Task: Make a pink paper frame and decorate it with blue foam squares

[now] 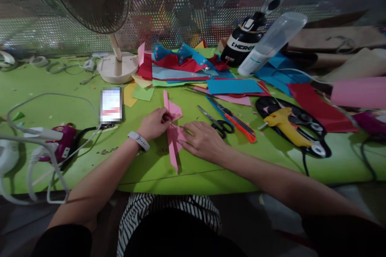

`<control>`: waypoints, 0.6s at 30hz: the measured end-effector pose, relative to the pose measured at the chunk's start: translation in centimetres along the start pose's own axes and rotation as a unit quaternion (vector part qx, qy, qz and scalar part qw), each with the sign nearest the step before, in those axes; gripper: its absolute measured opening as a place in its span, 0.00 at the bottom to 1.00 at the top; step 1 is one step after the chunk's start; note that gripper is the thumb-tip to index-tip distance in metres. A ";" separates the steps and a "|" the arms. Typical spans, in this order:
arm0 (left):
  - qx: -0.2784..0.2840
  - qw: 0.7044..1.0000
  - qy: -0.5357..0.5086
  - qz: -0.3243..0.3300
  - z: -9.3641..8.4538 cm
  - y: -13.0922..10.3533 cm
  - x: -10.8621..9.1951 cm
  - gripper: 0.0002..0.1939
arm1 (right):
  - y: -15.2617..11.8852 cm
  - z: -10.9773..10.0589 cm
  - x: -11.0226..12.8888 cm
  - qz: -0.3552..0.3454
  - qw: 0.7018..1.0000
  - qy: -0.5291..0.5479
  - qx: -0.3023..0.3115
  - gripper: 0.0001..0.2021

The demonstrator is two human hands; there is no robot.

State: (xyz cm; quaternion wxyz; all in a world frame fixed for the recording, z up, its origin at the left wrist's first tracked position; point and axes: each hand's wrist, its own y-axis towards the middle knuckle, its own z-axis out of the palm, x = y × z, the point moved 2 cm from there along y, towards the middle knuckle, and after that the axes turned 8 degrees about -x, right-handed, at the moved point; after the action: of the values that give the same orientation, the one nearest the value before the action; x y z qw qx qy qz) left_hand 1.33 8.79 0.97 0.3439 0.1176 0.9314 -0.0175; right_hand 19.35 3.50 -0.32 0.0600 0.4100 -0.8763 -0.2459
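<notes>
A folded piece of pink paper (172, 144) lies on the green table in front of me, with a long narrow strip along its left side. My left hand (155, 123), with a pale band at the wrist, pinches the paper near its middle, fingers curled. From the other side my right hand (203, 140) rests on the paper's right part, fingers stretched out and fingertips touching it. Black-handled scissors (221, 125) lie just beyond my right hand. Beside them is an orange utility knife (239, 124).
A yellow glue gun (286, 126) sits on a black holder at right. Stacked coloured paper (181, 73), a black bottle (243, 44) and a clear plastic bottle (271, 44) stand behind. A fan (117, 66), a phone (111, 105) and a purple power strip (64, 142) with cables occupy the left.
</notes>
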 end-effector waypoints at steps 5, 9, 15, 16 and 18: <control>-0.004 1.000 0.000 0.001 0.1 0.0 0.0 0.07 | 0.1 -0.1 0.0 -0.001 1.000 -0.003 0.001 0.19; -0.004 1.000 0.003 0.003 0.1 0.0 0.1 0.09 | 0.0 0.0 0.0 0.003 1.000 -0.001 0.003 0.19; 0.010 1.000 -0.004 0.003 0.2 0.1 0.2 0.08 | 0.1 -0.2 0.0 -0.002 1.000 -0.005 0.000 0.18; 0.010 1.000 -0.003 0.001 0.2 0.1 0.2 0.08 | 0.1 -0.2 0.1 -0.002 1.000 -0.006 0.001 0.18; 0.009 1.000 0.002 -0.002 0.2 0.2 0.3 0.08 | 0.1 -0.3 0.1 -0.003 1.000 -0.008 0.001 0.18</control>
State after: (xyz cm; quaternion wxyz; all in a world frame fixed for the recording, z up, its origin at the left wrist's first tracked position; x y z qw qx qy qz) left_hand 1.28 8.98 0.63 0.3411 0.1191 0.9321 -0.0263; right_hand 19.31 3.39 -0.01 0.0517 0.4107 -0.8757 -0.2486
